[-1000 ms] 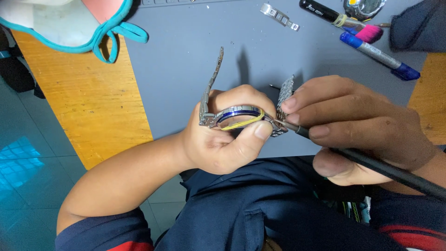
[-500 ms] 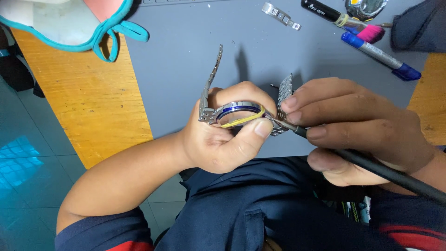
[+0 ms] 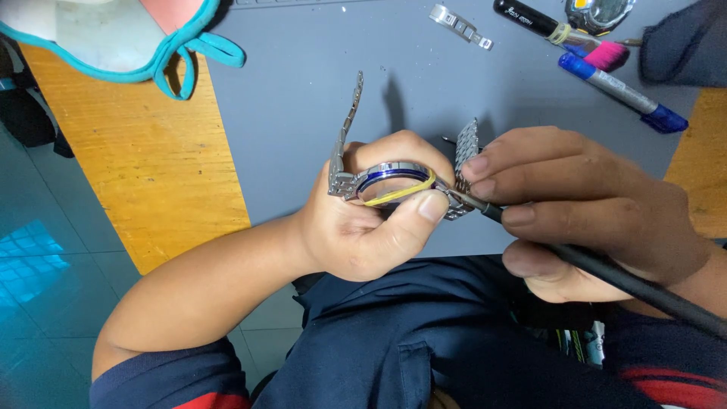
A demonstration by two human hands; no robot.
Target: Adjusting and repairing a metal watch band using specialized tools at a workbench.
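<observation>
While we look down at the middle of the frame, we see our left hand (image 3: 363,227) closed around a silver watch (image 3: 390,182). The watch sits on top of our curled fingers, and our thumb (image 3: 413,216) presses on its lower edge. It has a blue ring and a thin yellow ring around the round face. One part of its metal band (image 3: 347,125) sticks up toward the top of the frame. The other part (image 3: 463,155) sticks up just right of the watch.

Our right hand (image 3: 598,208) is at the right of the frame, closed around a thin black tool (image 3: 628,280). The tool's tip touches the watch where the right band joins it. The handle runs down to the lower right corner.

Both hands are held over a grey mat (image 3: 303,98) on a wooden table (image 3: 144,174).

At the top right of the frame, on the mat, lie a small metal clasp (image 3: 460,25), a black pen (image 3: 530,19), a pink brush (image 3: 606,54), a blue pen (image 3: 625,92) and another watch (image 3: 598,11). At the upper left lies a white cloth with a teal edge (image 3: 113,38). We see no boxes or bowls.
</observation>
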